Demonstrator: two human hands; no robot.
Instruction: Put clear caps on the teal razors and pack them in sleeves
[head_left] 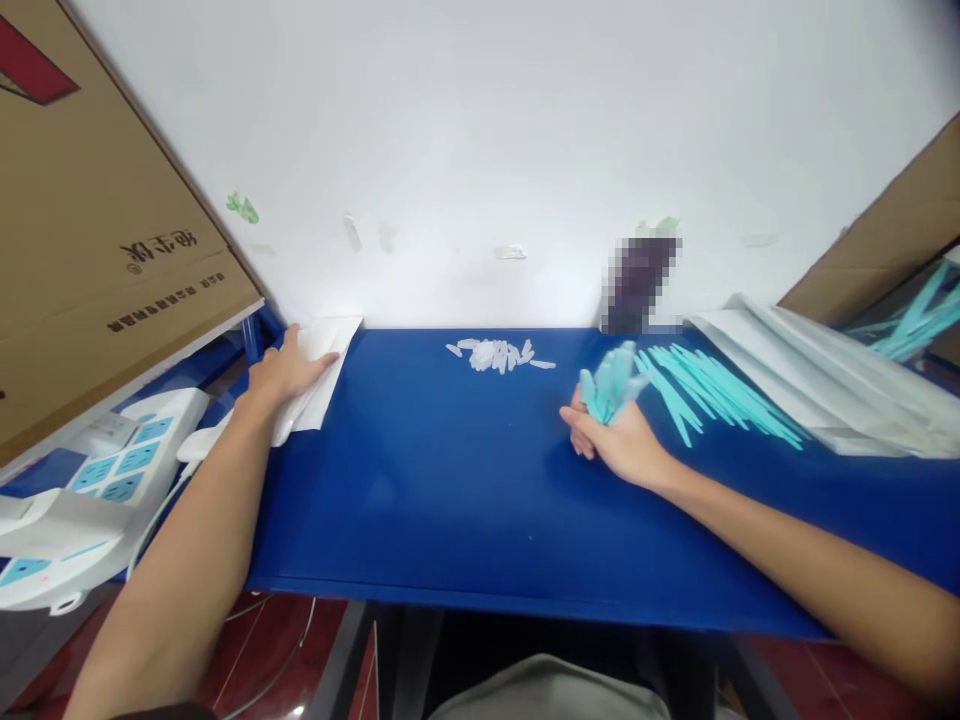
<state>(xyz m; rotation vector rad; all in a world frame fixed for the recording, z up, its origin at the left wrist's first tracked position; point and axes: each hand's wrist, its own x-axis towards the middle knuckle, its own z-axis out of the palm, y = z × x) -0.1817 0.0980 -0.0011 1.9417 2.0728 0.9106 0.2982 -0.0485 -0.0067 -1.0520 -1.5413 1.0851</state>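
My left hand (pixel 289 368) lies on a small stack of flat white sheets or bags (pixel 330 350) at the table's left edge, its thumb stretched away from the fingers. Held upright in my closed right hand (pixel 619 440) is a bunch of teal strips (pixel 611 380), fanned out at the top and blurred. Just right of this hand, thin teal sticks (pixel 720 390) lie loosely side by side on the blue table (pixel 450 500). A little heap of small whitish, translucent slivers (pixel 499 355) sits between the hands, near the wall.
A large cardboard box (pixel 112 230) leans in on the left, above a white power strip (pixel 142 450) with cables. Clear plastic bags (pixel 840 380) lie at the right, before another box (pixel 885 240) and more teal sticks (pixel 919 315). A white wall (pixel 465 150) bounds the back.
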